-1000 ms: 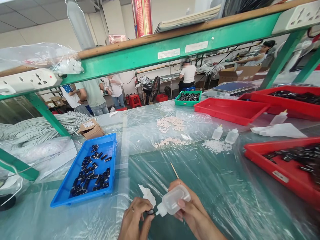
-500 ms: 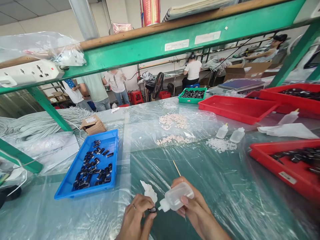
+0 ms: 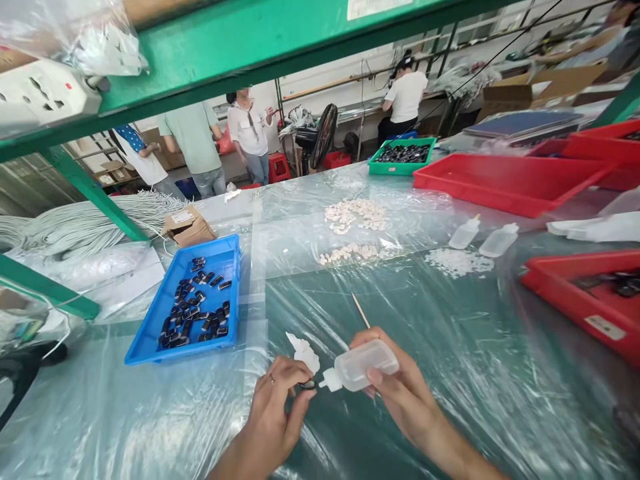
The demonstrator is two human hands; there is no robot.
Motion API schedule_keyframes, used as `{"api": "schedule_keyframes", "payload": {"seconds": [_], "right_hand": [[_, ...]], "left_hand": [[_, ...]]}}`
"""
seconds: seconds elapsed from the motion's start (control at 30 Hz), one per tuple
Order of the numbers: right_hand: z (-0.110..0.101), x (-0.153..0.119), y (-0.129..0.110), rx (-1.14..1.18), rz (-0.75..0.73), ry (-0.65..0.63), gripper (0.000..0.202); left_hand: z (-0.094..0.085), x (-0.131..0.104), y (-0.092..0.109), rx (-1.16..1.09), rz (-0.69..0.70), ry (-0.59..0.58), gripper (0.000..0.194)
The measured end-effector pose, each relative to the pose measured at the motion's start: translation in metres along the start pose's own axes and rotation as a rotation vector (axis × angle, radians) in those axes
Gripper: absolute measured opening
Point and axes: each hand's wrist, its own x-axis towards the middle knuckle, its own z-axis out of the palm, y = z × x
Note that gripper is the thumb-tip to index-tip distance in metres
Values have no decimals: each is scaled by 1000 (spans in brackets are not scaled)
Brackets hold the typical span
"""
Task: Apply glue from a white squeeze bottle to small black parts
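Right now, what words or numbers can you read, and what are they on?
I can't read any words or numbers.
Top label on the green beam: cut off, too blurred.
Box label on the cardboard box: too small.
Small sticker on the green tray: too small.
Tray label on the near red tray: too blurred.
Squeeze bottle in the right hand: no writing that I can see.

"What does the left hand pinch?"

"A small black piece. White paper lies beside that hand."

"And the right hand?"

"A see-through squeeze bottle, held sideways, its tip near the black piece. A thin stick pokes out too."

"What's on the table?"

"A blue tray with little black blocks in it."
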Motion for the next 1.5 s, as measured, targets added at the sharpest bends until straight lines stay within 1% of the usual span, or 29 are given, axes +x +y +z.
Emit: {"api": "schedule_keyframes", "payload": {"seconds": [0.1,0.3,0.4,0.53,0.6,0.77,0.9,1.13,1.27,1.4,1.5], "right_hand": [[3,-1,-5,-105,-69,4,33],[8,-5,-14,-496,-335,-5,22],[8,-8,-12,-662,-503,-12,25],[8,-10,-11,-878,-783,5,32],[8,-10,-11,-923,-853,20,32],[10,-8,-13,-945,-874,7,31],[12,-8,-16,-907,-864,-20,27],[10,-9,-16,-915,-844,-23,29],[10,-8,-16,-929,-835,-30,28],[7,-9,-12,-932,-807,10,33],[5,-10,-7,-919,-795,32,35]], "left_hand": [[0,-1,0,-7,1,9,19],[0,0,2,-7,17,8,21],[0,0,2,1,6,9,20],[0,0,0,4,8,5,19],[-1,0,0,10,16,-1,18],[-3,0,3,48,2,-19,18],[-3,1,5,55,10,-28,19],[-1,0,2,62,17,-29,15],[-2,0,1,73,5,-34,18],[-4,2,-1,67,34,-34,15],[-2,2,-3,41,73,-6,11]]}}
